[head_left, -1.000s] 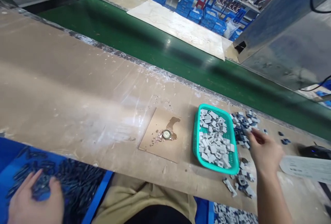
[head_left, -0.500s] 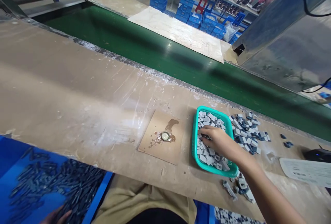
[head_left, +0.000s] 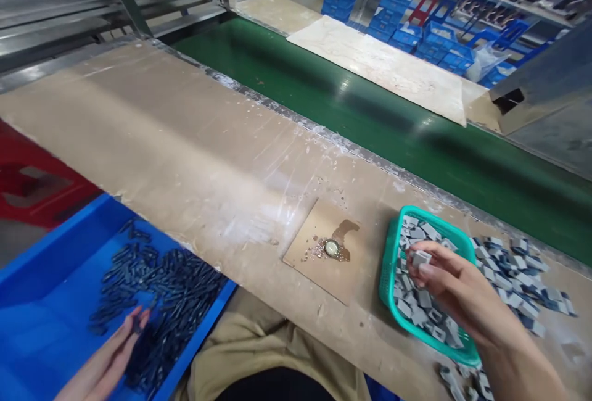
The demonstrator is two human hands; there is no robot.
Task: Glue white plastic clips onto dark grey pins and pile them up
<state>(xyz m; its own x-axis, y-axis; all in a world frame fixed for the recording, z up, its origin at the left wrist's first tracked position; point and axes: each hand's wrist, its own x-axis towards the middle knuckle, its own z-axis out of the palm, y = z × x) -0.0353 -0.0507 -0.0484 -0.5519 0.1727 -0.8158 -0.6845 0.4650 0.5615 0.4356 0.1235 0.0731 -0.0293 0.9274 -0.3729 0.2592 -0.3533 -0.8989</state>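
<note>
Lifting right hand [head_left: 462,295]: I'm now pinching a grey block [head_left: 421,258] above the basket [head_left: 389,252].
Left hand [head_left: 115,348]: I'm pinching a dark piece [head_left: 136,326], so both hands are now holding parts.

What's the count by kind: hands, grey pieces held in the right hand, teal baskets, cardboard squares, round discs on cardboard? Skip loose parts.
Hands: 2 (left hand, right hand)
Grey piece visibly held: 1
Teal basket: 1
Cardboard square: 1
Round disc: 1
Total: 6
</note>
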